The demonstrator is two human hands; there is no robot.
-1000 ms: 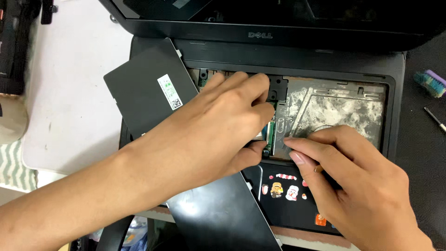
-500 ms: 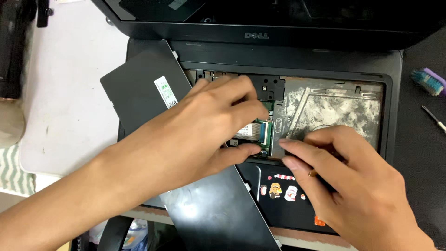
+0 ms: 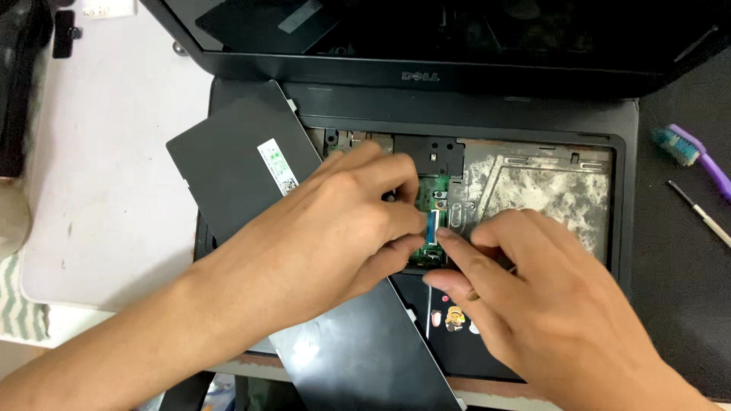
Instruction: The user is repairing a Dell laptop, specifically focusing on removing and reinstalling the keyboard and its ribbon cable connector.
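here both hands [image 3: 335,228] [image 3: 533,297] pinch blue ribbon cable [image 3: 432,227] — grip closed — over laptop [image 3: 533,129].

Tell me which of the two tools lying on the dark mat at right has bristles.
The toothbrush, nearer the laptop: purple handle, teal bristled head. The thin pale-handled tool below it is a plain rod with none.

Your 2 hands show bare over the open laptop [image 3: 426,137]: the left hand [image 3: 335,236] and right hand [image 3: 548,304] carry no gloves, rings or watch, and your left forearm runs uncovered, with no sleeve in view, nails trimmed short.
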